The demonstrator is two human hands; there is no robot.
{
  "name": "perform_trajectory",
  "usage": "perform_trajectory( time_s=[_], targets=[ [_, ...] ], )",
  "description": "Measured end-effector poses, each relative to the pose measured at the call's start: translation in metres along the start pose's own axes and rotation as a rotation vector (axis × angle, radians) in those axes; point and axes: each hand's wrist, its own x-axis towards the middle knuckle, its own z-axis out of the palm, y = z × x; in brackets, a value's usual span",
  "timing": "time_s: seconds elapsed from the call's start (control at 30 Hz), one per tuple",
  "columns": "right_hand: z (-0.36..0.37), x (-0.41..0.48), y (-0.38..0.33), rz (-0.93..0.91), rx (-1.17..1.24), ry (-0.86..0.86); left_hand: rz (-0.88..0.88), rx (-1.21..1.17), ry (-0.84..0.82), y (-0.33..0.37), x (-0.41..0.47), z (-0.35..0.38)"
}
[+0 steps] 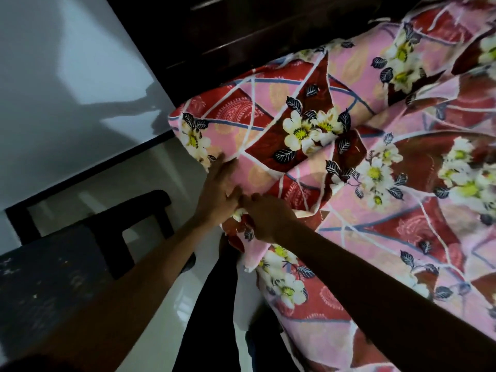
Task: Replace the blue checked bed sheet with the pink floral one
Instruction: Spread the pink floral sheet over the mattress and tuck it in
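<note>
- Covering the bed's corner, the pink floral sheet [375,226] lay rumpled in broad folds; its loose edge hung down the near side
- The left hand [217,189] pressed flat against the sheet just below the corner, fingers straight
- The right hand [265,218], touching the left, curled its fingers round a bunched fold of the sheet at the bed's edge
- A dark wooden headboard [241,30] stood behind the corner; a dark chair [126,224] stood at the left on the pale glossy floor [185,296]
</note>
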Motion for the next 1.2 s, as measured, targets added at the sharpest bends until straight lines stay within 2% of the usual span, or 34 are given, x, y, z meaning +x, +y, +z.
perform_trajectory(
  time_s=[0.13, 0.2, 0.27, 0.33, 0.4, 0.57, 0.63, 0.7, 0.77, 0.83, 0.9, 1.0, 1.07, 1.17, 1.2],
  targets=[
    [-0.013, -0.014, -0.003, -0.004, -0.125, -0.134, -0.069, 0.089, -0.134, 0.000, 0.004, 0.014],
    [-0.025, -0.031, 0.000, -0.084, -0.154, -0.326, -0.055, 0.125, -0.175, -0.005, 0.008, 0.013],
    [-0.030, -0.060, 0.000, -0.175, -0.119, -0.613, 0.061, 0.164, -0.178, -0.016, 0.006, 0.012],
    [-0.020, -0.094, 0.002, -0.228, -0.099, -0.743, 0.125, 0.205, -0.151, -0.028, 0.007, 0.010],
    [0.001, -0.130, 0.008, -0.259, -0.147, -0.699, 0.133, 0.220, -0.064, -0.022, 0.006, 0.010],
    [0.052, -0.179, 0.027, -0.147, 0.013, -0.374, 0.136, 0.235, 0.251, 0.024, -0.036, 0.037],
    [0.067, -0.185, 0.029, -0.099, 0.071, -0.352, 0.075, 0.211, 0.185, 0.051, -0.072, 0.065],
    [0.088, -0.187, 0.023, -0.115, 0.033, -0.310, 0.114, 0.224, 0.071, 0.070, -0.112, 0.096],
    [0.107, -0.190, 0.017, -0.157, -0.069, -0.183, 0.149, 0.264, -0.055, 0.073, -0.140, 0.124],
    [0.118, -0.195, 0.016, -0.116, -0.101, -0.109, 0.081, 0.280, -0.150, 0.071, -0.148, 0.140],
    [0.125, -0.202, 0.021, -0.042, -0.056, -0.201, 0.005, 0.329, -0.221, 0.071, -0.145, 0.149],
    [0.118, -0.225, 0.032, 0.002, 0.155, -0.413, -0.043, 0.369, -0.252, 0.077, -0.140, 0.149],
    [0.112, -0.255, 0.042, 0.113, 0.270, -0.483, -0.073, 0.359, -0.281, 0.079, -0.138, 0.147],
    [0.105, -0.301, 0.056, 0.115, 0.095, -0.706, -0.081, 0.386, -0.295, 0.078, -0.134, 0.143],
    [0.105, -0.314, 0.060, 0.112, 0.026, -0.732, -0.084, 0.397, -0.284, 0.078, -0.134, 0.143]
  ],
)
